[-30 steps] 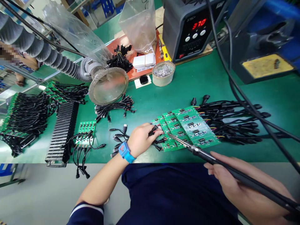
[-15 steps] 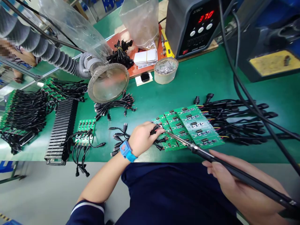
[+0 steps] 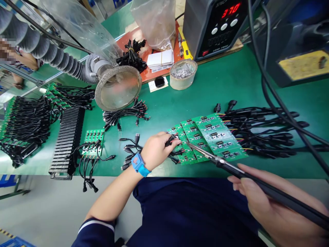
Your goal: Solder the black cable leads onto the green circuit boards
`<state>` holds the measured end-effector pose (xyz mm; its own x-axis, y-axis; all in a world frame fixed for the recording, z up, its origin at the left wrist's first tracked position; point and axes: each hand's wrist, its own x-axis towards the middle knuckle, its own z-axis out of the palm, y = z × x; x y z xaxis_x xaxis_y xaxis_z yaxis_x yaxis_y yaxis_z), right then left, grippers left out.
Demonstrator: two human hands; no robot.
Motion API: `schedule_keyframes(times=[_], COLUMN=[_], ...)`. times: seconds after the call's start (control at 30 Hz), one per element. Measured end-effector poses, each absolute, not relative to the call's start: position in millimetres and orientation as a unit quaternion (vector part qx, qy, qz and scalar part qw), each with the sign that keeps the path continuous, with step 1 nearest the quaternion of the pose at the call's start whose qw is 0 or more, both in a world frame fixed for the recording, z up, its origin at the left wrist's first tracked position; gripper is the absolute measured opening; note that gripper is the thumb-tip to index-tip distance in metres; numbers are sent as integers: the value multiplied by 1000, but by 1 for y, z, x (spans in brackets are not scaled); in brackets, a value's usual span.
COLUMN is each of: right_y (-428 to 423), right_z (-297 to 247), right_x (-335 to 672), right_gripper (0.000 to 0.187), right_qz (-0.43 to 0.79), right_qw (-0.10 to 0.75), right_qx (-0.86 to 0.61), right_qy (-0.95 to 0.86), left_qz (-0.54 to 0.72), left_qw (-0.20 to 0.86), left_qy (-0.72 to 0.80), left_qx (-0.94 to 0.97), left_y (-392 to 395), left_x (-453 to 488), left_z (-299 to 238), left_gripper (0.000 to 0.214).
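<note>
Soldering iron (image 3: pixel 231 170) shifts slightly in the right hand's (image 3: pixel 277 206) firm hold, tip just beside the black cable (image 3: pixel 170 140) the left hand (image 3: pixel 156 151) pinches above a green circuit board (image 3: pixel 216 137).

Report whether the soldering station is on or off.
On: the soldering station shows a lit red readout of 370.

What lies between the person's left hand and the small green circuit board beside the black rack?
In the head view, loose black plugged cables lie on the green bench mat between the left hand and the board.
</note>
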<state>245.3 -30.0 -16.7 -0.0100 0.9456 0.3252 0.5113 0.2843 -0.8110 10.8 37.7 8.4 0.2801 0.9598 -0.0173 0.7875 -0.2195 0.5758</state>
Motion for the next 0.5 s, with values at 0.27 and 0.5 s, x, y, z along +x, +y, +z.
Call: schedule_keyframes(times=[0.27, 0.5], right_y=[-25, -26], right_z=[-23, -21], right_x=[240, 239], right_gripper=[34, 30], right_qz=[219, 219], right_qw=[450, 447], right_qx=[-517, -524], right_qy=[-694, -691], left_qz=[177, 168], left_qw=[237, 206], left_qy=[575, 581], left_qx=[763, 769], left_y=[38, 33], left_x=[11, 14], left_z=[8, 9], left_gripper=[32, 35])
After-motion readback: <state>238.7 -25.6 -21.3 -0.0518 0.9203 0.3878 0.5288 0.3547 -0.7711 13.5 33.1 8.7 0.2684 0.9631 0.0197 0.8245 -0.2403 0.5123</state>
